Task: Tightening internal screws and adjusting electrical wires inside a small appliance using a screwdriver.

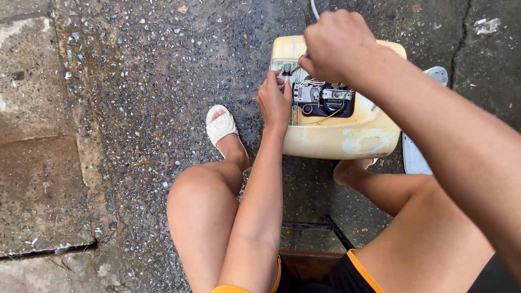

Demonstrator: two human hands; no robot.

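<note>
Item: cream appliance casing (347, 138), open, wiring exposed. Your left hand (274, 100) steadies its edge, fingers closed there; your right hand (334, 46) pinches something small above the terminals, unidentifiable.

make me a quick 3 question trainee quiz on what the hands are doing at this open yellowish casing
1. True or false: the left hand rests on the edge of the cream casing.
2. The right hand works at: A) the wiring compartment B) the white sandal C) the metal frame.
3. What surface does the casing sit on?

Key:
1. True.
2. A.
3. Wet, pebbled concrete ground.
</note>
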